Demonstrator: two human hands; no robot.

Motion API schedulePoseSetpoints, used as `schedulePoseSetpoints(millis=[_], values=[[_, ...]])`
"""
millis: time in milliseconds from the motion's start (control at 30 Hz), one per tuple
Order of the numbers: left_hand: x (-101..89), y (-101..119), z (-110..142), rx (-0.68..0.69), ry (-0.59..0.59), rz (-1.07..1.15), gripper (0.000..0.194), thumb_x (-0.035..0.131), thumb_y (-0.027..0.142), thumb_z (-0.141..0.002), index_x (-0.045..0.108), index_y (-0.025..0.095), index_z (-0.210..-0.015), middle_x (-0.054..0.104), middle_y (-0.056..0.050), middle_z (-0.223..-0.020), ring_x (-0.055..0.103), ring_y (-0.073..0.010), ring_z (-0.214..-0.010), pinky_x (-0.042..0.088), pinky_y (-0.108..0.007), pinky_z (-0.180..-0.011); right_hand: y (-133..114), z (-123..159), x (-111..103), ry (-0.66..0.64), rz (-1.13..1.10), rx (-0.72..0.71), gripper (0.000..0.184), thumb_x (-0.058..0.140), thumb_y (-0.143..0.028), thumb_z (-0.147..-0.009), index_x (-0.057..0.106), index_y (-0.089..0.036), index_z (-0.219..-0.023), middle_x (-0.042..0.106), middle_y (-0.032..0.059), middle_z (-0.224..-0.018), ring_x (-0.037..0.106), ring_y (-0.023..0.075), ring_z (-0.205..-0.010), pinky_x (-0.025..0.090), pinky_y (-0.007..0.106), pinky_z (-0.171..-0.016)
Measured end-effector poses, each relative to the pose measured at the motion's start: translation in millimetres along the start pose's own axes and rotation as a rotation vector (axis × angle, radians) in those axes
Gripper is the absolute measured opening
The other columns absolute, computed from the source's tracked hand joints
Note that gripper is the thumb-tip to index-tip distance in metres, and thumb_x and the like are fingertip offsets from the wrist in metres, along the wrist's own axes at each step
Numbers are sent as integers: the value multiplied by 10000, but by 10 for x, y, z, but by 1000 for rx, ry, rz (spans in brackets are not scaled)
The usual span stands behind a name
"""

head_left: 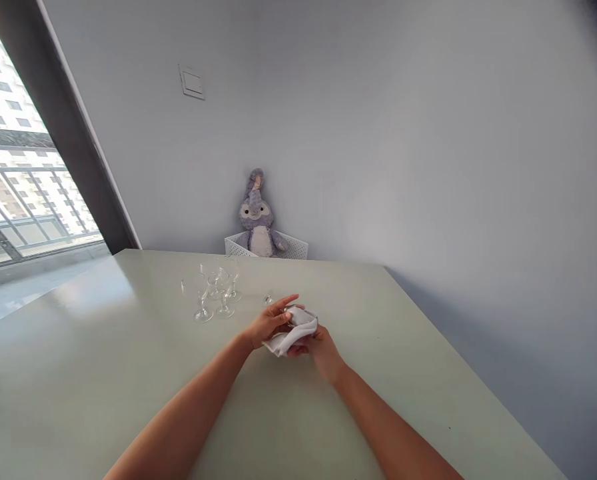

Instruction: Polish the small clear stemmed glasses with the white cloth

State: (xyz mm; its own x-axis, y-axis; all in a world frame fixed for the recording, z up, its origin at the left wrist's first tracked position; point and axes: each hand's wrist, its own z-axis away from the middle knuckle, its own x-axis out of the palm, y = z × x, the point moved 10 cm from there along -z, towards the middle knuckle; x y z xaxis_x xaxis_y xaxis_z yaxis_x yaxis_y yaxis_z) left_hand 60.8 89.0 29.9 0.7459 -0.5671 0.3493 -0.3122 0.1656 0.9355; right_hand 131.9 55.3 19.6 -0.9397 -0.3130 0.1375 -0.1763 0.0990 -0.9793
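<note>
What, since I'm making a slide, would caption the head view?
A bare left hand and bare right hand hold a white cloth above a pale green table, near clear stemmed glasses.

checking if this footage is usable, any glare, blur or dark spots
Head view: buildings outside look washed out; head view: pale glare on the table's far left; head view: clear glasses blend into the background, white cloth looks slightly soft; head view: upper right corner darkens.
</note>
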Motion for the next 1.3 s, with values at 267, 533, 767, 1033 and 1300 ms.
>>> schedulePoseSetpoints(millis=[267,533,767,1033,1300], values=[[-60,-24,-8,-2,92,-325,494,403,505,-826,515,194,-1193,586,-32,-815,529,-148,-766,428,-296,-738,-58,-21,-130,62,387,-89,154,534,-209,-715,649,-203,-818,657,49,-755,612,207,-707,498,345,-660],[-33,72,-19,87,80,-330,518,566,424,-756,468,228,-1226,583,-45,-936,529,-146,-765,407,-251,-669,127,-16,-78,79,-369,150,263,662,-392,-677,640,-146,-765,630,23,-600,570,131,-471,478,250,-466],[-50,163,17,139,252,-884,492,426,463,-823,463,210,-1243,564,-6,-642,484,-138,-593,364,-252,-599,83,-35,-294,220,-116,116,310,655,-444,-669,669,-163,-800,640,34,-643,583,162,-482,488,293,-460],[295,629,203,567,348,-1592,358,397,265,-852,511,234,-1190,560,-106,-1154,397,-282,-1156,219,-428,-981,-123,-110,-480,197,159,-44,152,574,-285,-693,651,-157,-666,618,16,-588,580,152,-537,440,258,-517],[-47,442,258,394,241,-1659,243,409,352,-855,607,219,-903,628,-51,-715,565,-187,-713,305,-381,-906,-329,-113,-322,-131,460,-231,149,573,-283,-737,668,-181,-786,652,18,-779,578,200,-813,442,338,-769]])
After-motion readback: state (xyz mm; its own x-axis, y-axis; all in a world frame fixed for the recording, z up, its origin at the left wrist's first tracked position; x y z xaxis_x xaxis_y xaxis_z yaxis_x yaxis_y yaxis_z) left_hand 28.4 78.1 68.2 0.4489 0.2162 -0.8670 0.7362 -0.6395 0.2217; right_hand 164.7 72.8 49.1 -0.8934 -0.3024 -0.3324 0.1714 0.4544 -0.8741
